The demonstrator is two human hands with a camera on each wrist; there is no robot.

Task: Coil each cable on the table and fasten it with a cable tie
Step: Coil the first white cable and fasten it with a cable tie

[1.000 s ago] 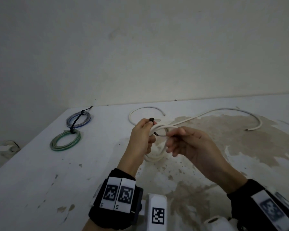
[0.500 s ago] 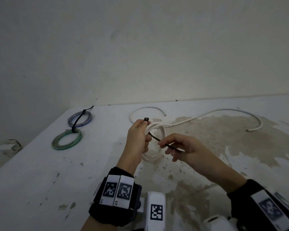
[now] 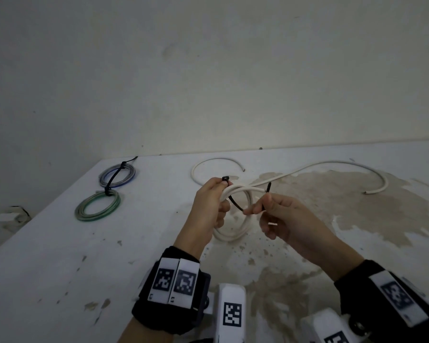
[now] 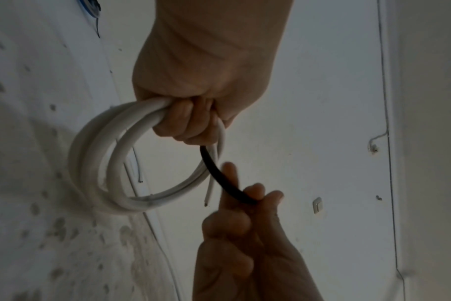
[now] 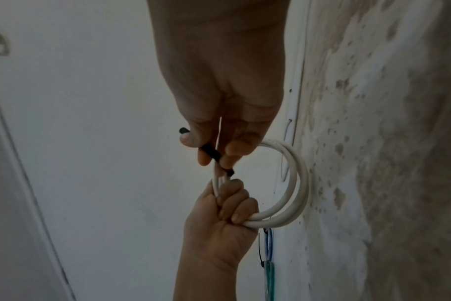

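Fingers: left hand (image 3: 212, 204) grips white cable coil (image 4: 116, 163); right hand (image 3: 282, 219) pinches black cable tie (image 4: 219, 175).
Risk: springy coil could unwind if grip slackens.

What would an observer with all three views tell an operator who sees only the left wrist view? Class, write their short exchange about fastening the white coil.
Operator: Where is the cable tie's head?
Observer: In the head view it sticks up above the left hand's thumb, on top of the white coil.
Operator: Is the tail threaded through it?
Observer: No; the tail tip pokes up free beyond the right hand's fingers.
Operator: Any coils finished?
Observer: Two: a blue coil and a green coil lie tied on the table.
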